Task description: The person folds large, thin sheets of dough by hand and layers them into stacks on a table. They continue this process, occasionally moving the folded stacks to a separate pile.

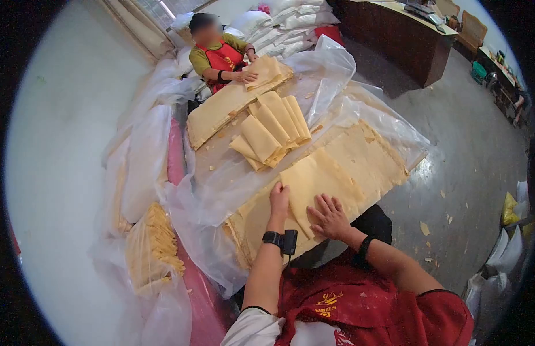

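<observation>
So the left hand (279, 199) is curled up tight at the left edge of the top sheet (328, 181), looks like it's pinching it. Right hand (331, 217) is open, palm down on the same sheet, fingers spread. Sheet's under both hands, on the near stack (377, 153).
</observation>
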`<state>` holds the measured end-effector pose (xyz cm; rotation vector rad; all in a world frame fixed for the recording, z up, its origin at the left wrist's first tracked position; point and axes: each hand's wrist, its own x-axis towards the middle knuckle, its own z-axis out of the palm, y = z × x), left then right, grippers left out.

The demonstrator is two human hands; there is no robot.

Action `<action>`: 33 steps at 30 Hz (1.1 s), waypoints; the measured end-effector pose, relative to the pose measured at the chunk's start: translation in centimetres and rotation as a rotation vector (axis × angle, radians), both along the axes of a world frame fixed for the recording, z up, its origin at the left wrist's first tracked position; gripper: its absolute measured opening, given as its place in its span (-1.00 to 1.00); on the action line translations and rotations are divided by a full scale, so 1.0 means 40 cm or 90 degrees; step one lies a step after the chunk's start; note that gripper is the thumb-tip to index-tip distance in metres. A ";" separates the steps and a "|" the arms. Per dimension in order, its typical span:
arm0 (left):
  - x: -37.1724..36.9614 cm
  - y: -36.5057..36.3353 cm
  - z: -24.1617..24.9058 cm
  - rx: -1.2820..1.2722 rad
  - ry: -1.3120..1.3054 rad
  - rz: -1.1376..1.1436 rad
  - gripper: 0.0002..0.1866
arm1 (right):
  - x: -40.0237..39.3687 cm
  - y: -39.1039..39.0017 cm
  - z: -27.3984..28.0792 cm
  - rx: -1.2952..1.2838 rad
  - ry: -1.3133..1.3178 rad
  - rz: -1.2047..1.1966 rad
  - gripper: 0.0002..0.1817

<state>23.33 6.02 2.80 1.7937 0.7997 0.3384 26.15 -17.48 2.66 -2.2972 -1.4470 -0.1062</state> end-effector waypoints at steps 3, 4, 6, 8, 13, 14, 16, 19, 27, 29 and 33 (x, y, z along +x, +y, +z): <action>-0.054 -0.076 0.004 -0.072 -0.094 -0.016 -0.69 | -0.015 -0.001 -0.017 -0.005 0.001 -0.007 -0.36; -0.075 -0.096 -0.002 -0.032 -0.083 -0.001 -0.68 | -0.006 0.002 -0.022 -0.004 -0.003 -0.010 -0.36; -0.110 -0.114 -0.009 -0.026 0.007 -0.062 -0.67 | 0.006 0.002 -0.021 -0.011 -0.014 -0.008 -0.32; -0.144 -0.153 -0.028 -0.029 0.114 -0.122 -0.66 | -0.008 -0.022 -0.036 -0.032 -0.006 -0.005 -0.28; -0.118 -0.200 0.059 -0.508 -0.142 0.005 -0.75 | 0.005 -0.056 0.044 0.101 0.231 0.098 -0.23; -0.116 -0.203 0.041 -0.560 -0.219 0.030 -0.76 | 0.000 -0.071 0.049 0.146 0.224 0.120 -0.26; -0.117 -0.206 0.063 -0.534 -0.193 0.014 -0.78 | 0.020 -0.074 0.017 0.148 0.257 0.085 -0.38; -0.127 -0.194 0.042 -0.320 -0.004 -0.033 -0.80 | 0.034 -0.080 0.002 0.117 0.212 -0.013 -0.57; -0.152 -0.204 0.042 -0.596 -0.198 0.006 -0.80 | -0.019 -0.024 0.003 0.107 0.017 0.001 -0.58; -0.154 -0.203 0.021 -0.198 -0.070 -0.013 -0.74 | -0.008 -0.012 -0.011 0.130 -0.026 -0.001 -0.61; -0.166 -0.199 0.062 -0.076 0.006 -0.086 -0.52 | 0.114 -0.004 -0.039 0.250 0.540 -0.183 -0.71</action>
